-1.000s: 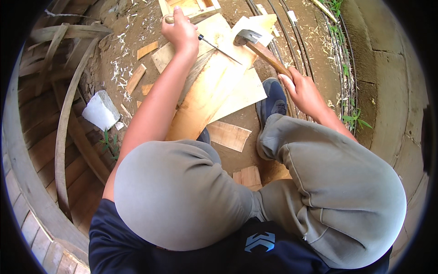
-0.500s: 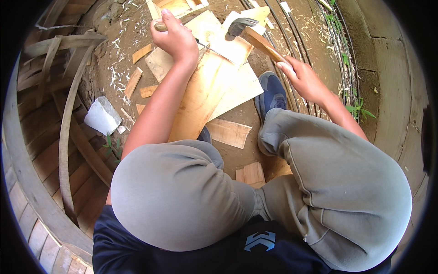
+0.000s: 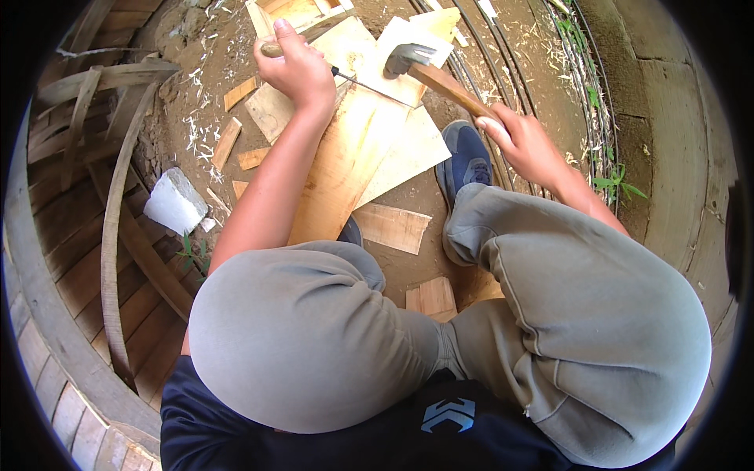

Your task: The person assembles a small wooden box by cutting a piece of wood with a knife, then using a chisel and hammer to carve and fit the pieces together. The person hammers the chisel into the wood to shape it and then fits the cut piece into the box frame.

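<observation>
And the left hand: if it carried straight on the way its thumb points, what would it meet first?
Probably the pale box-like wooden frame at the top edge, just beyond the left hand's thumb, though this single view leaves the height between them unclear.

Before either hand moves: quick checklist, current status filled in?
1. Hammer gripped by its handle in the right hand: ok.
2. Thin tool held in the left hand: ok.
3. Left hand apart from the hammer's head: ok.
4. Tool's tip touching the board: cannot tell.
5. Ground free of offcuts and shavings: not ok, both lie left of the board.
</observation>
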